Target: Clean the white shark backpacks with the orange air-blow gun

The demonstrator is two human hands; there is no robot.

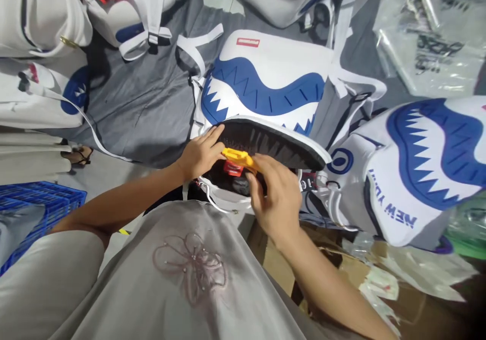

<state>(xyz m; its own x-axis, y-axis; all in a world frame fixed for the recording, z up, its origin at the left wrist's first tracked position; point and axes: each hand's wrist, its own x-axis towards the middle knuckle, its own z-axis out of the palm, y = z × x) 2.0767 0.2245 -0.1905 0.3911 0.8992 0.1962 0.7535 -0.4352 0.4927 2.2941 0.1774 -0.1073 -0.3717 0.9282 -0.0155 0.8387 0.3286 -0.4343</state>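
A white backpack (273, 59) with a blue shark-mouth print lies in front of me, its top open and the black lining showing. In my right hand (279, 196) is a yellow plastic tool (237, 155), held across the opening; its exact kind is unclear. My left hand (203, 154) is at the left side of the opening, fingers against the bag's edge and close to the tool's tip. Its grip is partly hidden, but the fingers seem closed on the bag. Just under the tool, a red label (233, 168) shows inside the bag.
A similar shark-print backpack (436, 153) stands at right, with more white bags (38, 16) at upper left. Clear plastic packaging (436, 41) lies at upper right. Below are a blue crate (41, 198) at left and cardboard (279, 264) at right. Loose straps (197, 51) spread over the grey cloth (132, 102).
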